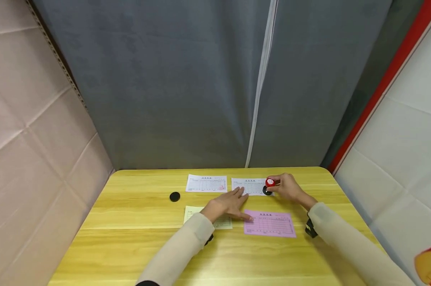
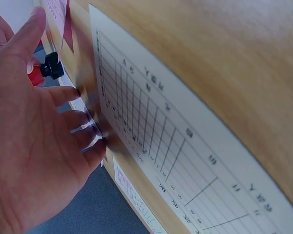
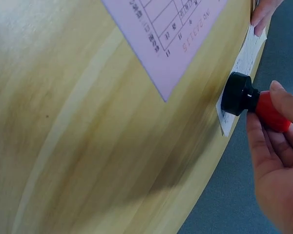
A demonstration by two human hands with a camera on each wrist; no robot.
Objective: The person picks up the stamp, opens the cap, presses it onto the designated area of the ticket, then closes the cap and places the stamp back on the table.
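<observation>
My right hand (image 1: pixel 288 186) grips the red handle of a round stamp (image 3: pixel 272 113) with thumb and fingers. The stamp's black base (image 3: pixel 236 93) is at the right end of the back right white form (image 1: pixel 249 183); whether it presses the paper or hovers just over it, I cannot tell. My left hand (image 1: pixel 228 204) lies with fingers spread, its fingertips on the left part of that form. Its thumb reaches the upper left corner of a pink form (image 1: pixel 272 225). Under the left hand and wrist, a pale yellow form (image 1: pixel 191 211) is partly hidden.
Another white form (image 1: pixel 205 183), with a red stamp mark at its lower right, lies at the back left. A black round disc (image 1: pixel 174 196) sits left of the forms on the wooden table (image 1: pixel 129 222). A grey curtain (image 1: pixel 183 99) hangs behind the table.
</observation>
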